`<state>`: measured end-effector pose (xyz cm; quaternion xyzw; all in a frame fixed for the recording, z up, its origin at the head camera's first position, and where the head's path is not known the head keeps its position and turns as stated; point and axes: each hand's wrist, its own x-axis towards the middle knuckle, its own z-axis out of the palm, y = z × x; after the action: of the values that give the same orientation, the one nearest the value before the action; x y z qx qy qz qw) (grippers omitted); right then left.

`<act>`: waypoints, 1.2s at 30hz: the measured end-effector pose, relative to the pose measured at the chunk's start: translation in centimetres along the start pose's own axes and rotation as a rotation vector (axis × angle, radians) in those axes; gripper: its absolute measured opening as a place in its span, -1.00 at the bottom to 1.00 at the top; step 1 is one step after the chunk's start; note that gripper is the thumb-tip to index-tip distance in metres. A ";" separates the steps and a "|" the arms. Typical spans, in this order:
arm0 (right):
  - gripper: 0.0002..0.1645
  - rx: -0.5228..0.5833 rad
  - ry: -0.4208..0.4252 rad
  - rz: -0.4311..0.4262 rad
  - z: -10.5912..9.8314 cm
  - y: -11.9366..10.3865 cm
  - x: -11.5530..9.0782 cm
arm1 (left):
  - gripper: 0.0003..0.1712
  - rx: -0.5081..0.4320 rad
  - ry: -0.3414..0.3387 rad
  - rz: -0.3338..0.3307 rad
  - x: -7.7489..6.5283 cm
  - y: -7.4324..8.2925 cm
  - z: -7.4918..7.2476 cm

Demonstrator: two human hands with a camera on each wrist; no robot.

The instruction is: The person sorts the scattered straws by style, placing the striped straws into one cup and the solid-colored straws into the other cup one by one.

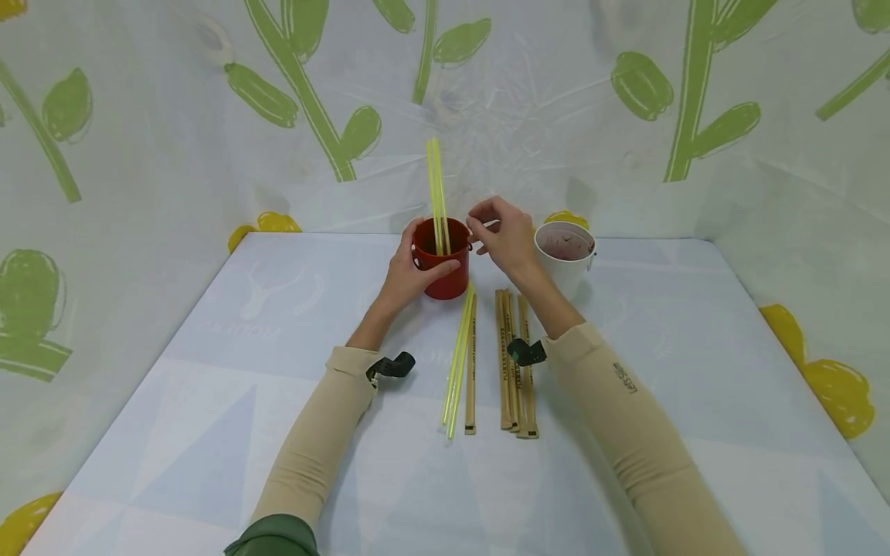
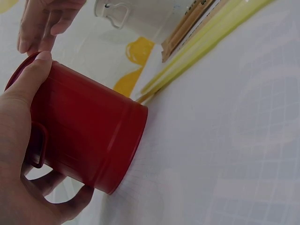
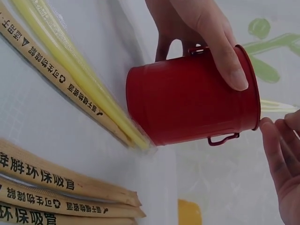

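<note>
My left hand [image 1: 405,272] grips the side of a small red bucket [image 1: 447,279], thumb across the front. Yellow straws [image 1: 433,177] stand upright inside the bucket. At the rim's right side is my right hand [image 1: 509,238], its fingers loosely bent and nothing visible between them; in the right wrist view its fingertips are right at the rim. In front of the bucket lie yellow straws [image 1: 457,359] in clear wrap, alongside one paper-wrapped straw [image 1: 471,371]. Several more paper-wrapped straws [image 3: 61,180] lie to the right, under my right forearm in the head view.
A white bucket [image 1: 566,270] stands behind my right forearm, to the right of the red one. The pale table [image 1: 229,332] ends at a wall sheet [image 1: 528,139] printed with green leaves. Each wrist wears a small black camera mount [image 1: 396,364].
</note>
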<state>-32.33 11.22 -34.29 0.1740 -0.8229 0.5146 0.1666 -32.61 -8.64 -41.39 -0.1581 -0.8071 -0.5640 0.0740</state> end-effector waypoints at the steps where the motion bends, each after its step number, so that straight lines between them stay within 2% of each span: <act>1: -0.82 0.000 0.007 0.000 0.0 0.1 0.0 | -0.02 0.001 0.001 -0.001 0.0 0.0 0.0; 5: -0.81 0.008 0.036 -0.007 -0.4 0.4 -0.2 | -0.02 0.001 0.002 -0.003 0.0 0.1 0.0; 9: -0.80 0.077 0.047 0.009 -0.8 0.6 -0.6 | -0.02 0.000 0.000 -0.001 -0.1 0.1 0.0; 15: -0.72 0.164 0.028 0.070 -1.2 0.7 -1.6 | -0.02 -0.004 -0.005 0.000 -0.1 0.0 -0.1; 22: -0.66 0.171 0.002 0.128 -2.2 -1.4 -3.4 | -0.01 -0.012 -0.011 0.002 0.0 0.1 0.0; 27: -0.68 0.212 -0.016 0.130 -2.3 -0.8 -4.3 | -0.01 -0.009 -0.010 0.004 0.0 0.1 0.0; 30: -0.66 0.190 -0.041 0.141 -2.0 0.0 -4.6 | -0.01 -0.010 -0.006 0.003 0.0 0.1 0.0; 36: -0.66 0.052 -0.123 0.148 -1.9 0.1 -4.9 | -0.02 -0.004 -0.008 0.000 0.1 0.0 0.0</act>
<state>-27.85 13.52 -35.80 0.1483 -0.8287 0.5348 0.0726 -32.65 -8.66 -41.32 -0.1603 -0.8064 -0.5648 0.0704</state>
